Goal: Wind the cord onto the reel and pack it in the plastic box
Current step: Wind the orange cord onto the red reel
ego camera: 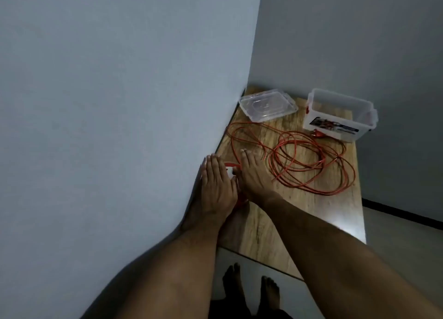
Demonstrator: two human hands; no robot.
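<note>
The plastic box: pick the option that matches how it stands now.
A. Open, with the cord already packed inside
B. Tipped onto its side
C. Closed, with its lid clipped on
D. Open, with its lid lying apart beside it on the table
D. The plastic box stands upright and open, its clear lid lies separately on the table, and the orange cord sprawls loose on the wood.
</note>
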